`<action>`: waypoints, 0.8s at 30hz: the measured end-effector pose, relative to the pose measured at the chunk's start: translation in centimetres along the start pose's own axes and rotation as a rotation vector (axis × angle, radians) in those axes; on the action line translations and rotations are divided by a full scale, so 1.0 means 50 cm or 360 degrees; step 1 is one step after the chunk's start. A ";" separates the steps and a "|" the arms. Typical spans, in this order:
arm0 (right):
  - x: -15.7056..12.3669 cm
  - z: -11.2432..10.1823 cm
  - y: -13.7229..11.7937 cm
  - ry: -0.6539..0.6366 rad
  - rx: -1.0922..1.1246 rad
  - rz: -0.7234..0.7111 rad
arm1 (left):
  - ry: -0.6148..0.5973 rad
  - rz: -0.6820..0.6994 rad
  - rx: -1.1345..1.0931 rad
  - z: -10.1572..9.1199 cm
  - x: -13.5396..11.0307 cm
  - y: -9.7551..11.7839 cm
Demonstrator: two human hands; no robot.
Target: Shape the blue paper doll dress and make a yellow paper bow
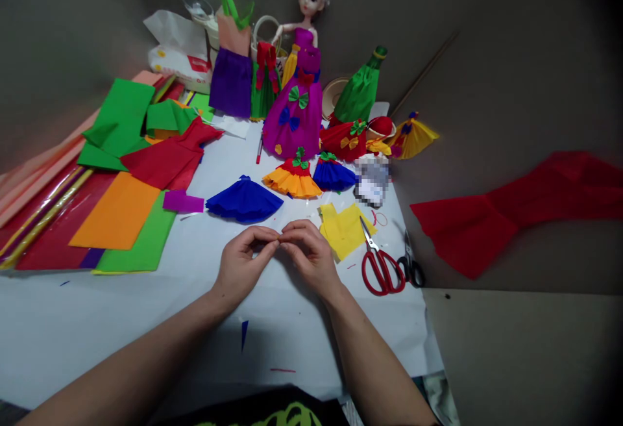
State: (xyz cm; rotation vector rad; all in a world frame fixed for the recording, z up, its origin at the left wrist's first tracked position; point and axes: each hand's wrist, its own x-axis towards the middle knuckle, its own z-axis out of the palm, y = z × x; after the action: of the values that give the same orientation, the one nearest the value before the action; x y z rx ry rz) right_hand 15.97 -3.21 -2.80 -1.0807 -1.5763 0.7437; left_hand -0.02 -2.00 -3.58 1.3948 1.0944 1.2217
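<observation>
My left hand (247,257) and my right hand (311,252) meet above the middle of the table, thumbs and forefingers pinched tip to tip. Whatever lies between the fingertips is too small to make out. Just beyond them a blue pleated paper skirt (244,202) lies flat. To the right of my right hand are yellow crepe paper pieces (344,226), with red-handled scissors (381,263) beside them. An orange and red doll dress (293,178) and a small blue skirt (335,174) sit further back.
A doll in a purple dress (296,114) stands at the back, near a green-wrapped bottle (360,91). Coloured paper sheets (114,212) pile up on the left. Black scissors (413,263) lie at the table's right edge. A red paper dress (487,218) is at the far right.
</observation>
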 end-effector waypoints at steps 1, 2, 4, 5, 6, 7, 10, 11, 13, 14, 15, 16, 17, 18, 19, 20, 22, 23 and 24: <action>0.000 0.000 0.000 0.0001 0.0005 -0.0002 | 0.0001 0.0004 -0.0005 0.000 0.000 0.001; 0.000 0.000 0.000 0.0003 0.0007 -0.0004 | 0.0002 0.0008 -0.0009 0.000 0.000 0.001; 0.000 -0.001 0.001 0.0001 0.0001 0.0007 | 0.0003 0.0013 -0.0012 0.000 0.000 0.002; -0.001 -0.001 0.002 0.0001 -0.0001 0.0014 | 0.0003 0.0016 -0.0013 -0.001 0.000 0.001; -0.001 -0.001 0.003 0.0002 0.0000 0.0020 | 0.0002 0.0015 -0.0014 -0.001 0.000 0.000; -0.001 0.000 0.004 0.0003 0.0002 0.0025 | 0.0000 0.0015 -0.0014 -0.001 0.001 0.000; -0.002 0.000 0.005 0.0010 0.0010 0.0027 | -0.0003 0.0018 -0.0016 -0.001 0.001 -0.003; -0.003 0.000 0.006 0.0014 0.0009 0.0024 | -0.0003 0.0018 -0.0016 -0.001 0.001 -0.004; -0.002 0.000 0.005 0.0020 0.0005 0.0017 | 0.0000 0.0016 -0.0016 -0.001 0.001 -0.004; -0.002 0.000 0.005 0.0022 0.0003 0.0013 | 0.0001 0.0012 -0.0015 -0.001 0.001 -0.004; -0.001 0.000 0.004 0.0023 -0.0001 0.0012 | 0.0001 0.0006 -0.0013 0.000 0.001 -0.004; 0.000 0.000 0.003 0.0023 -0.0005 0.0012 | 0.0001 0.0002 -0.0010 0.000 0.001 -0.004; 0.001 0.000 0.002 0.0024 -0.0009 0.0014 | 0.0000 -0.0001 -0.0007 0.000 0.001 -0.003; 0.001 -0.001 0.001 0.0026 -0.0014 0.0018 | -0.0001 -0.0003 -0.0004 0.000 0.001 -0.004; 0.002 -0.001 0.001 0.0025 -0.0020 0.0021 | -0.0001 -0.0003 -0.0002 0.000 0.001 -0.004; 0.002 -0.002 0.000 0.0023 -0.0025 0.0023 | -0.0001 -0.0002 -0.0003 -0.001 0.000 -0.005; 0.001 -0.002 0.001 0.0014 -0.0032 0.0027 | -0.0001 -0.0002 -0.0008 -0.001 0.000 -0.006; 0.001 -0.003 0.001 0.0013 -0.0032 0.0030 | -0.0001 -0.0001 -0.0013 -0.001 -0.001 -0.007; 0.000 -0.003 0.002 0.0011 -0.0031 0.0030 | -0.0002 0.0002 -0.0020 0.000 -0.001 -0.007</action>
State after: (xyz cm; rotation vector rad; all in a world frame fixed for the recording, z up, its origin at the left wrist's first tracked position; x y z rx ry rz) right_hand 16.11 -3.16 -2.83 -1.1127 -1.5720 0.7381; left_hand -0.06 -1.99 -3.95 1.3866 1.0833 1.2269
